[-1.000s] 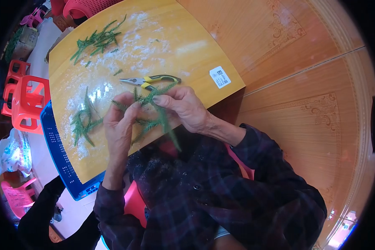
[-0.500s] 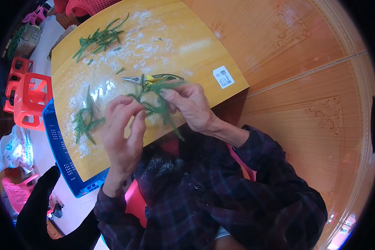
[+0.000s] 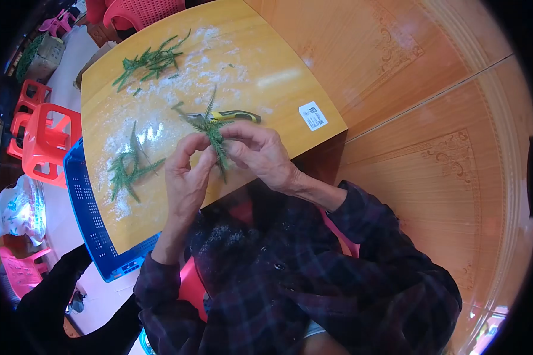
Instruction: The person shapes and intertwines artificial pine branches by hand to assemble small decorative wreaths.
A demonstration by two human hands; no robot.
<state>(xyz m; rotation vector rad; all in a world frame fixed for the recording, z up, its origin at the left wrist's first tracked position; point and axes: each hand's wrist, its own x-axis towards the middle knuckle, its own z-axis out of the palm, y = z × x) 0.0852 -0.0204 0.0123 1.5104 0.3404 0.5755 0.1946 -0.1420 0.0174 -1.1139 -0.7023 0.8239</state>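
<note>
A green sprig with needle-like leaves is pinched between both hands above the table's near edge. My left hand has thumb and fingertips closed on its left side. From the right, my right hand grips the same sprig with thumb and curled fingers. Just beyond it lie pliers with yellow and black handles, their jaws partly behind the sprig. Another green sprig rests on the table to the left, and a pile of green sprigs lies at the far side.
White powdery bits are scattered over the yellow tabletop. A white label is near its right corner. A blue basket stands against the left edge. Red stools and a pink chair are on the floor at left.
My left hand let go, opened beside the sprig, then closed on it again. The sprig has turned, with its branches now pointing up and away. The right hand has shifted slightly.
</note>
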